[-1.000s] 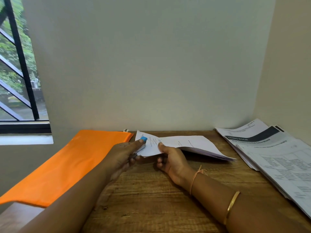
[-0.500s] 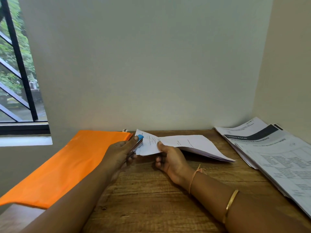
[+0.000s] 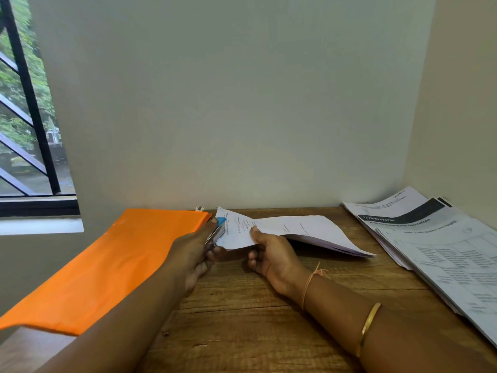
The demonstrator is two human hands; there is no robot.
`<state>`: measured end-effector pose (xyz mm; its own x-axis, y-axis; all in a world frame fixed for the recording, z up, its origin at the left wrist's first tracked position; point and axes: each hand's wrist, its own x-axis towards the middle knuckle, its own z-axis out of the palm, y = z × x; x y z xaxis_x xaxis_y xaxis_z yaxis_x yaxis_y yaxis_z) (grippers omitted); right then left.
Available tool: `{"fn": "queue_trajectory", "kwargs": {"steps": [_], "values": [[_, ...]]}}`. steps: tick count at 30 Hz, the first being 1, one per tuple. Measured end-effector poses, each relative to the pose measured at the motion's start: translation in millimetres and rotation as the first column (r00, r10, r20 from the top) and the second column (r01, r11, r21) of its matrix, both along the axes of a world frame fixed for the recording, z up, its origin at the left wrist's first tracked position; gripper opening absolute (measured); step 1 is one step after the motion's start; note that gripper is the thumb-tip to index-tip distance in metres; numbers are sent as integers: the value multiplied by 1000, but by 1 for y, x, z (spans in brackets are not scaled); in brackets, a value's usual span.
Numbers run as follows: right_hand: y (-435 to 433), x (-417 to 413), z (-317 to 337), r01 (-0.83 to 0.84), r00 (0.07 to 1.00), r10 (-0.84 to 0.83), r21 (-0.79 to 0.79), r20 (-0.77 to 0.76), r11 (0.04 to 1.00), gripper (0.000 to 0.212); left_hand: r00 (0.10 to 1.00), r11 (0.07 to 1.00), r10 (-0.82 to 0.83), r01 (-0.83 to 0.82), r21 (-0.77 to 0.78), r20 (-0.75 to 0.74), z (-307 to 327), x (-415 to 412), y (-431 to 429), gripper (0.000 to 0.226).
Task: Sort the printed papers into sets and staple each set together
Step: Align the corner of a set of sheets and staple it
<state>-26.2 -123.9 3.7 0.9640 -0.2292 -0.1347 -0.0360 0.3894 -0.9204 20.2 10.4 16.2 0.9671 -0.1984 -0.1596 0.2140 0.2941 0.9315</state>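
A set of white printed papers (image 3: pixel 304 230) is raised a little off the wooden table (image 3: pixel 255 319) near the back wall. My right hand (image 3: pixel 271 257) pinches its near left part, thumb on top. My left hand (image 3: pixel 192 254) grips a small stapler (image 3: pixel 218 229) with a blue tip, and its jaws sit at the set's left edge. Most of the stapler is hidden by my fingers.
An orange folder (image 3: pixel 107 265) lies on the left and hangs over the table's left edge. A spread pile of printed papers (image 3: pixel 441 251) covers the right side against the side wall. A window with black bars (image 3: pixel 27 103) is at the far left.
The stapler has moved slightly down along the left edge of the paper set. My right hand keeps its hold in the same place.
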Motion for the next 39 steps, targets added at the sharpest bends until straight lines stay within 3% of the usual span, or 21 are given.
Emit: {"fn": "queue_trajectory", "kwargs": {"steps": [6,18,29,39], "values": [[-1,1,-1,0,1000,0,6,-4,1000,26,997,998,-55,54,-17,-51,-1,2,2,26],[-1,1,-1,4,1000,-4,17,-14,1000,28,967,977,-211,214,7,-146,-1,12,14,59],[-1,0,-1,-9,1000,9,23,-9,1000,22,967,967,-212,229,114,-142,1,12,13,36],[-1,1,-1,-6,1000,6,3,-17,1000,26,957,963,-236,254,92,-172,0,16,13,34]]}}
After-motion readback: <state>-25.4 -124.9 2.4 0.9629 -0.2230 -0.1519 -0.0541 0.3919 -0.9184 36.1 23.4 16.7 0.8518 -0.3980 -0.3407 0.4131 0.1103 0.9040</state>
